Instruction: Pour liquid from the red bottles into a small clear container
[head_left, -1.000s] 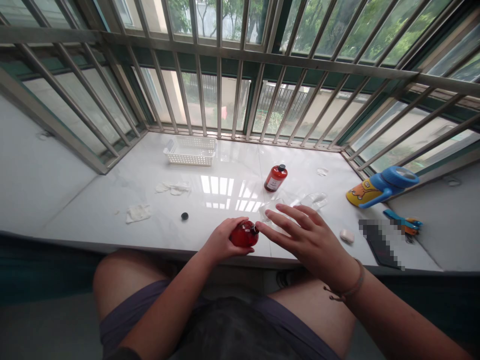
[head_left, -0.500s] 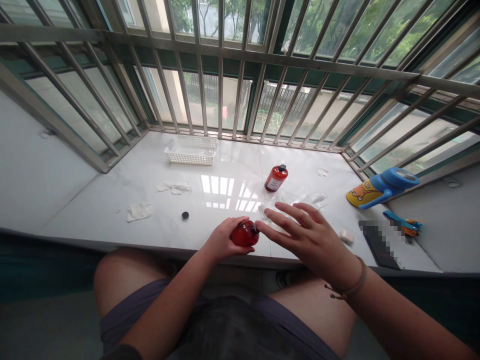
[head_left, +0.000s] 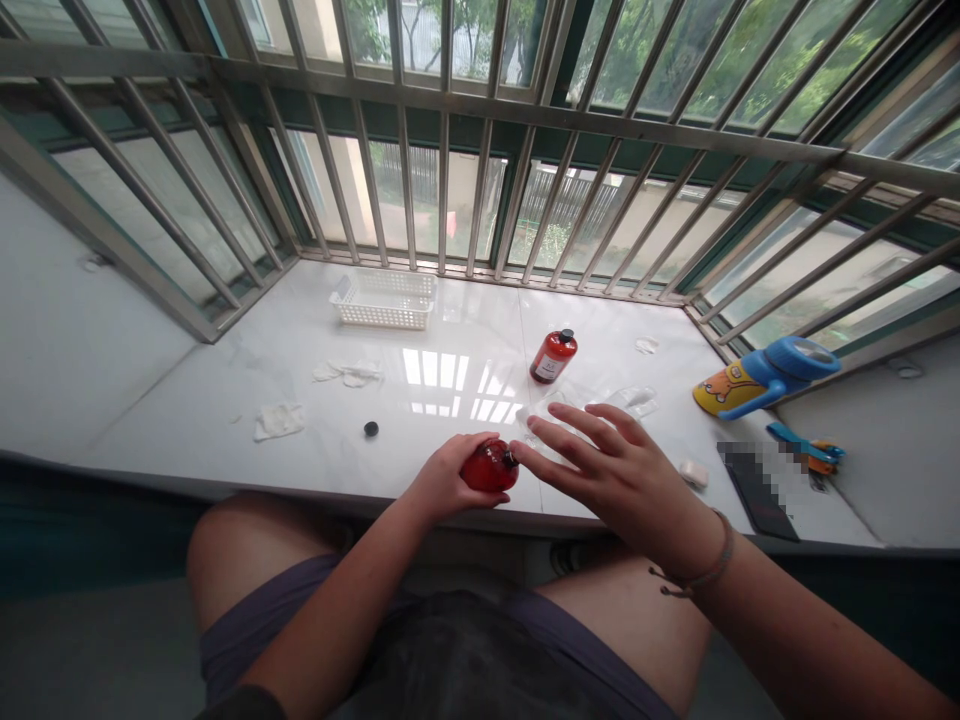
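Head view, looking forward and down: a steel window grille (head_left: 420, 170) of straight bars fills the top, with glass and green trees behind it. Below runs a polished white marble sill (head_left: 180, 430), glossy with reflected window light. Its front edge passes just under the hands, above the person's bare thighs (head_left: 247, 560) and dark shorts (head_left: 255, 625).

The left hand (head_left: 450, 482) curls firmly around a round red bottle (head_left: 487, 467) held just over the front of the sill. The bottle's long axis runs roughly level, its dark neck (head_left: 511, 460) pointing right. The right hand (head_left: 619, 475) is spread flat, its fingers (head_left: 570, 425) reaching left, with the longest tip just beside the neck; I cannot tell whether they touch. Its fingers pass above a crumpled clear plastic sheet (head_left: 559, 420).

Farther back, open marble surrounds an upright red bottle (head_left: 553, 357) with a black cap and a white plastic mesh basket (head_left: 384, 300). To the right lie a blue-and-yellow flashlight (head_left: 765, 378), a blurred dark phone (head_left: 754, 490) and a small white bar (head_left: 694, 474). Crumpled white wipes (head_left: 277, 423) and a small black cap (head_left: 370, 428) lie left of the hands.
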